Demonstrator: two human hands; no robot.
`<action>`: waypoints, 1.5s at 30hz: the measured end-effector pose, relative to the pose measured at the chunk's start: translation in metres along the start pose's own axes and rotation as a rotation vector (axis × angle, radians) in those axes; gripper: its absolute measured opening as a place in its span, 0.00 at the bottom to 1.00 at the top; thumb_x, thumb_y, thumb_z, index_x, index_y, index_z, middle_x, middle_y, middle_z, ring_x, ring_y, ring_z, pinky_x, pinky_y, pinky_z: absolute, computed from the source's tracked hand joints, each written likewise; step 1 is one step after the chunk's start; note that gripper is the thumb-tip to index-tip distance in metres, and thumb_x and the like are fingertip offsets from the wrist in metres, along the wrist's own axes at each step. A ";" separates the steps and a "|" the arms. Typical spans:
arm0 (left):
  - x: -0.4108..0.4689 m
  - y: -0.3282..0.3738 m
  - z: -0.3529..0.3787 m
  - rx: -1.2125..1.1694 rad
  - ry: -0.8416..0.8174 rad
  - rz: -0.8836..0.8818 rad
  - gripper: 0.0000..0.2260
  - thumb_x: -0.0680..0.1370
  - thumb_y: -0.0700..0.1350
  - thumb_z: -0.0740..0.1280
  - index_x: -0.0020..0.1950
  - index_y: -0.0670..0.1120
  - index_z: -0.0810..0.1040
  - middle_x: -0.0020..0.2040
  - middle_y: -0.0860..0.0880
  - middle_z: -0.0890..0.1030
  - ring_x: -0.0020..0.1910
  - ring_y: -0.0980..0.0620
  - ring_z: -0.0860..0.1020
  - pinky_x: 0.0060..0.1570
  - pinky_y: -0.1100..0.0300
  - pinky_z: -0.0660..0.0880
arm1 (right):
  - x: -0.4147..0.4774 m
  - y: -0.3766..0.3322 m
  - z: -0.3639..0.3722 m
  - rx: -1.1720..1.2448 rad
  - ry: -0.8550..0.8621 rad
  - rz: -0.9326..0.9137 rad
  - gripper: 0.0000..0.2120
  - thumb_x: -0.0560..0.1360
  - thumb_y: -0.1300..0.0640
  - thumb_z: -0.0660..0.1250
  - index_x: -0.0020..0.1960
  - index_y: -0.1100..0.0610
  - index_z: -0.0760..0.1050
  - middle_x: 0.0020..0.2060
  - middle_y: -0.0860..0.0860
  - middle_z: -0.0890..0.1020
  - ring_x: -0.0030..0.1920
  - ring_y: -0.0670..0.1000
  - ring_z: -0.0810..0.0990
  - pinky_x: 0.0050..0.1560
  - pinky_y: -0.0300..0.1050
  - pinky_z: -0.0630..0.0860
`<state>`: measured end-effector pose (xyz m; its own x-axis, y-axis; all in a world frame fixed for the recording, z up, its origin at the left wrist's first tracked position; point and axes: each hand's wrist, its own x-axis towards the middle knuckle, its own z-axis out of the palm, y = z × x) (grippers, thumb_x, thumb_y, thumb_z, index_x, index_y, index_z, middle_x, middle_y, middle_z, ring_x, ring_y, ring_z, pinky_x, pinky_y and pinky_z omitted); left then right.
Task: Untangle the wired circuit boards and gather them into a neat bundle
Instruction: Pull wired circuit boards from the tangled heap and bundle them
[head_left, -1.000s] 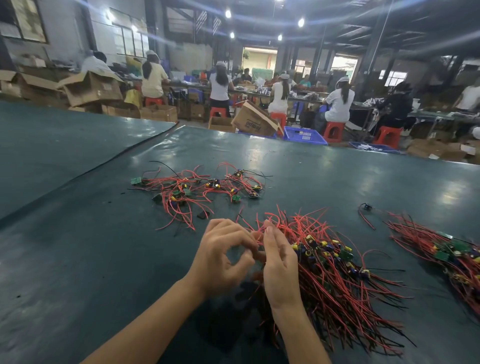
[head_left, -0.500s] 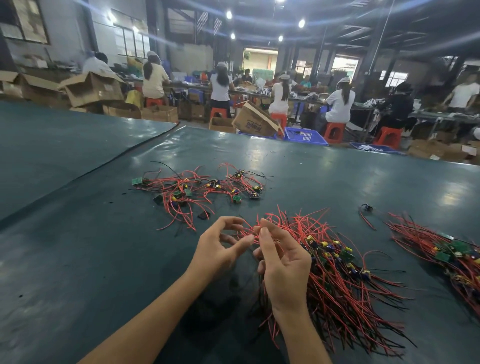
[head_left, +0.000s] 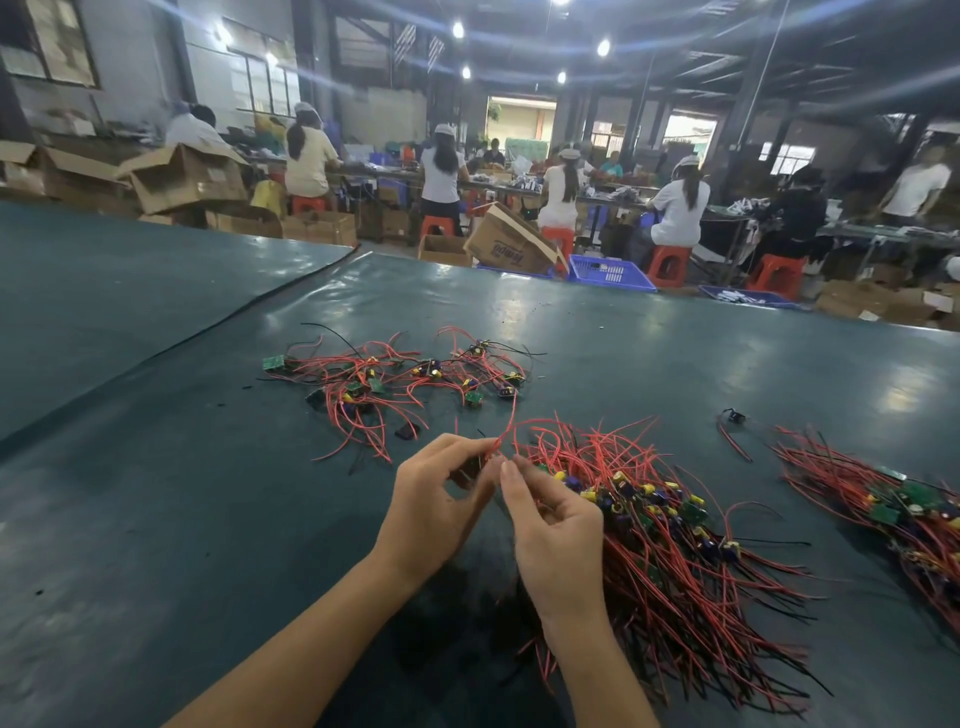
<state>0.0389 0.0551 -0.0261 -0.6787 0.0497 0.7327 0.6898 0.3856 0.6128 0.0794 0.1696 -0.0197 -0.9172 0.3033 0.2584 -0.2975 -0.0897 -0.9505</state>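
Left hand (head_left: 434, 501) has closed its spread thumb and forefinger, its grip now pinching a red wire (head_left: 506, 434) at the near bundle (head_left: 660, 545) on the bench (head_left: 156, 519); right hand (head_left: 558, 540) curls alongside, grip unclear; loose tangle (head_left: 395, 379) lies beyond.

On the green counter (head_left: 156, 519), the left hand (head_left: 436, 499) and right hand (head_left: 556, 540) pinch a looping red wire (head_left: 511, 422) beside the wired-board bundle (head_left: 675, 561).

Open green table (head_left: 156, 519) stretches to the left; a loose tangle (head_left: 395, 384) of wired boards bars the far side, a dense bundle (head_left: 675, 571) the right, a second bundle (head_left: 883, 509) beyond it.
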 end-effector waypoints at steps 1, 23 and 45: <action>-0.001 0.001 -0.001 0.031 -0.009 0.065 0.11 0.75 0.39 0.72 0.57 0.41 0.82 0.47 0.49 0.81 0.43 0.54 0.79 0.44 0.63 0.77 | -0.001 0.000 0.001 -0.026 -0.018 -0.010 0.07 0.76 0.59 0.71 0.52 0.50 0.83 0.44 0.48 0.87 0.46 0.44 0.85 0.48 0.36 0.80; -0.005 0.011 0.003 -0.410 -0.302 -0.363 0.16 0.79 0.56 0.64 0.41 0.44 0.79 0.34 0.47 0.80 0.32 0.51 0.78 0.35 0.57 0.75 | 0.001 -0.010 -0.002 0.092 0.114 0.066 0.07 0.79 0.58 0.65 0.44 0.57 0.80 0.31 0.45 0.82 0.32 0.40 0.79 0.34 0.33 0.75; -0.003 0.016 0.012 -0.542 -0.156 -0.351 0.18 0.78 0.48 0.63 0.28 0.47 0.75 0.25 0.49 0.73 0.25 0.52 0.71 0.30 0.63 0.69 | -0.004 -0.021 0.002 0.283 0.042 0.226 0.10 0.76 0.62 0.69 0.37 0.56 0.83 0.35 0.54 0.85 0.35 0.49 0.83 0.35 0.38 0.80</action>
<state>0.0489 0.0727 -0.0216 -0.8866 0.1539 0.4363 0.4229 -0.1128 0.8991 0.0890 0.1687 -0.0005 -0.9582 0.2839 0.0347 -0.1557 -0.4159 -0.8960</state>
